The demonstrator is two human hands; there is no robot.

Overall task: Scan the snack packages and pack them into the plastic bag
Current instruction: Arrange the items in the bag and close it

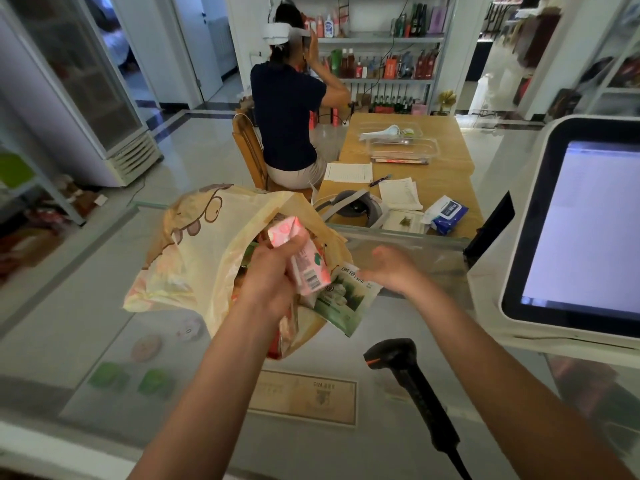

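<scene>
Head view: the left hand (273,271) grips a pink carton (302,261) over the plastic bag (194,251); the right hand (391,268), open, seems to touch a green packet (346,299).

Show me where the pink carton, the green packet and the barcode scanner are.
pink carton (306,268), head view, on its side panel just above the barcode.
green packet (346,301), head view, on its printed front face.
barcode scanner (420,400), head view, on the middle of its black handle.
</scene>
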